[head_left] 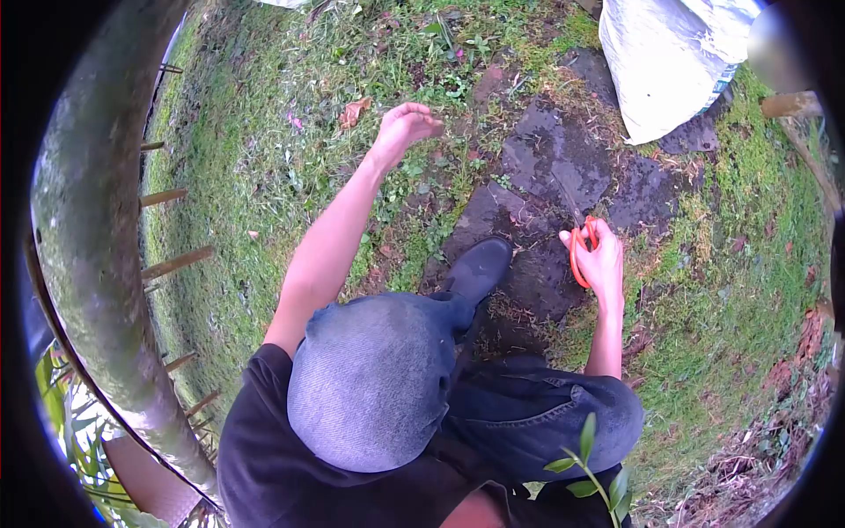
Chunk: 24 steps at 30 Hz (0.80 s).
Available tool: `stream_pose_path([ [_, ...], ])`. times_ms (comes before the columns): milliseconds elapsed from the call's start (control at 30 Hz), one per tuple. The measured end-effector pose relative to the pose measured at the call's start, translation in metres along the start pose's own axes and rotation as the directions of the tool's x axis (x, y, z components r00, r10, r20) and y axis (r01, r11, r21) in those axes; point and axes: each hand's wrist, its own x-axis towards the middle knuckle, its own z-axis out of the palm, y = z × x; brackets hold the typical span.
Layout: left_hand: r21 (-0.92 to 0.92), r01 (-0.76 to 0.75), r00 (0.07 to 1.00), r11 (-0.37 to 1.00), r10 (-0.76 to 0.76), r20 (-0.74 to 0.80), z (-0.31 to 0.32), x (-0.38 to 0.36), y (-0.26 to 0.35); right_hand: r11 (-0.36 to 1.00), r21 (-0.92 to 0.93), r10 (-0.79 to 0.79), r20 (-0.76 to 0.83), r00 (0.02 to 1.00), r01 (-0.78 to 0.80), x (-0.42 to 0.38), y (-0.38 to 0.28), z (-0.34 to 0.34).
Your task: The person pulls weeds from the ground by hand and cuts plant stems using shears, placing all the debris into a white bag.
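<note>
Near: a dark boot (480, 269) stands left of the right hand (604, 257), which grips orange-handled scissors (575, 257); the handles lie within its fingers, blades extending away, slightly left, over dark stone slabs (550, 150). Farther left, the empty left hand (405, 132), fingers loosely bent, hovers above grass (264, 189). Far right: a white sack (664, 75).

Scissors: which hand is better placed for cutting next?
Probably the right hand: it holds the scissors, blades pointing away from the body. The left hand looks empty, out over the grass.

orange-hdl scissors (576, 238) pt fwd, slightly l.
</note>
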Motion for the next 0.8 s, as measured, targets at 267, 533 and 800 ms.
stream_pose_path([
  [267,0.83,0.098,0.991,0.549,0.025,-0.134,0.041,0.012,-0.051,1.0,0.012,-0.005,-0.006,1.0,0.005,-0.013,-0.003,0.0],
  [533,0.974,-0.024,0.992,0.225,0.128,-0.005,0.04,0.032,-0.074,0.998,-0.019,0.058,0.048,0.997,-0.058,-0.011,-0.006,-0.001],
  [800,0.92,0.065,0.991,0.386,0.082,-0.105,0.022,0.018,-0.042,0.999,0.023,0.027,0.02,0.999,-0.028,-0.007,-0.003,0.001],
])
